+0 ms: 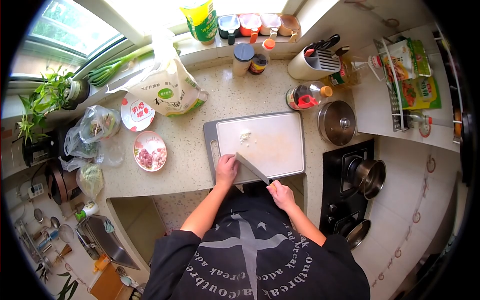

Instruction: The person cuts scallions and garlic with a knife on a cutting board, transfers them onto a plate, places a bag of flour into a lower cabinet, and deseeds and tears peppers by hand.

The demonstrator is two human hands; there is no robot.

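My right hand [283,195] is wrapped round the handle of a kitchen knife [253,168] at the near edge of the cutting board. The blade slants up and left across the board's front part. At the blade's far end, my left hand [227,170] has its fingers curled in and pressed against the metal; its fingertips are partly hidden. The white cutting board [277,137] has a grey rim and a handle slot on the left. Small chopped white pieces [244,136] lie in a little heap on it, with a few crumbs scattered nearby.
Left of the board stand a bowl of cut meat [151,157], a patterned plate [135,118] and a large flour bag [167,92]. Behind are a sauce bottle [300,96] and a knife block [314,65]. To the right are a lidded pan [336,123] and a stove [334,172] with pots.
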